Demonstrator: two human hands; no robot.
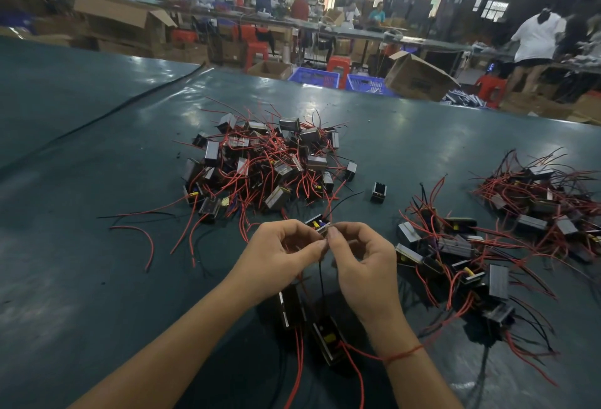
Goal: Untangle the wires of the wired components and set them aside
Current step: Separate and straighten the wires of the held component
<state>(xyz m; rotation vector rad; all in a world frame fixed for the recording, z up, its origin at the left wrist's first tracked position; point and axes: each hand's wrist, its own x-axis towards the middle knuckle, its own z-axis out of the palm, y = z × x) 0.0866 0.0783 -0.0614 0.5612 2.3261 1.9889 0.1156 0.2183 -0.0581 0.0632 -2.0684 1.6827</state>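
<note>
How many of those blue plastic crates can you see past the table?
2. The left crate and the right crate stand side by side just beyond the far edge of the table; more may be hidden below it.

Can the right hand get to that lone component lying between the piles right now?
Probably, once freed: the lone component sits apart, nothing over it, but the right hand is pinching a wire.

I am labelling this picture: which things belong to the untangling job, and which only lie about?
Job: left grip, right grip, pinched wires, dangling components, tangled pile, pile at right.
Lying about: cardboard box, blue crates, red stool.
</note>
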